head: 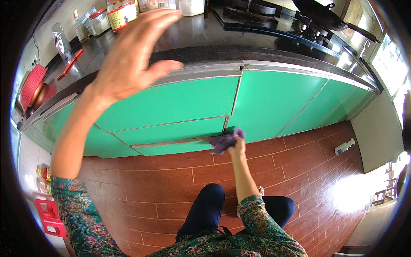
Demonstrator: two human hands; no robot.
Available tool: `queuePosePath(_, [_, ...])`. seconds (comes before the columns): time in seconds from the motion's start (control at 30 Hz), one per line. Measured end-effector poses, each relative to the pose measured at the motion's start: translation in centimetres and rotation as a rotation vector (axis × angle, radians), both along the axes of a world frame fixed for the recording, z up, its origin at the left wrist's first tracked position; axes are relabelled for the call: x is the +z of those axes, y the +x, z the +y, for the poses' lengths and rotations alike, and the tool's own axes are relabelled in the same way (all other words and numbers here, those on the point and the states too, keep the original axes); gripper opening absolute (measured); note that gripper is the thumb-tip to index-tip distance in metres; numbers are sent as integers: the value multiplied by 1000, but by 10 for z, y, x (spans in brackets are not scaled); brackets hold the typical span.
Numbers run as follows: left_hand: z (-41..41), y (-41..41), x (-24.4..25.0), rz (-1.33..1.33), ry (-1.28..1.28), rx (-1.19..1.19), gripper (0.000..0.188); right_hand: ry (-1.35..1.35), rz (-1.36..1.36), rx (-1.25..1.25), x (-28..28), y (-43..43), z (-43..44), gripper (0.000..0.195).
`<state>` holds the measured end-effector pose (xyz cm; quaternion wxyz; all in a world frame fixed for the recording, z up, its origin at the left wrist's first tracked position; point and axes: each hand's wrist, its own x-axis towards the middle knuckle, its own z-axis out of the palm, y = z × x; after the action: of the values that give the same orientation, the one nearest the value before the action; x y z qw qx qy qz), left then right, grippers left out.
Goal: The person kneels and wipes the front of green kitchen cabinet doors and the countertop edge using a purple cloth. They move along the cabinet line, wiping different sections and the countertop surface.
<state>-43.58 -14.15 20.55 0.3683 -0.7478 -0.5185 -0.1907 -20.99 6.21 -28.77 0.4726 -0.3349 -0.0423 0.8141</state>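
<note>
My right hand (238,146) grips a bunched purple cloth (222,143), low at the front of the green cabinet doors (179,96). The cloth is slightly blurred and lies over the lower panels, by the upright seam between two doors. My left hand (130,61) is raised at the front edge of the black countertop (199,38), with the thumb spread away from the fingers and nothing held. Whether its palm touches the counter is hidden.
A black gas stove (257,19) carries a black wok (321,16). Jars, including a red-lidded jar (98,24), and an orange-red knife-like tool (69,64) are at the left. A white spray bottle (344,146) lies on the brown tiled floor (167,173); a red plastic stool (49,217) stands left.
</note>
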Motion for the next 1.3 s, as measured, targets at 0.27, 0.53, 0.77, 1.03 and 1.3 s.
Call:
queuePosePath(0.27, [-103,-90,-35,43,-112,366,110,628,-85,-257,119,105,-31,26])
queuePosePath(0.53, [-95,-130,-64,126,7,298,114,1703,-1428,-484,249,-8,-76,25])
queuePosePath(0.77, [-93,-133,-70,138,89,306,104,1934,-1825,-457,169,-28,-49,27])
queuePosePath(1.03, [-93,-134,-71,150,94,302,107,1813,-1640,-566,176,-29,-40,36])
queuePosePath(1.3, [-92,-130,-73,118,99,300,106,1771,-1385,-373,174,-24,-63,36])
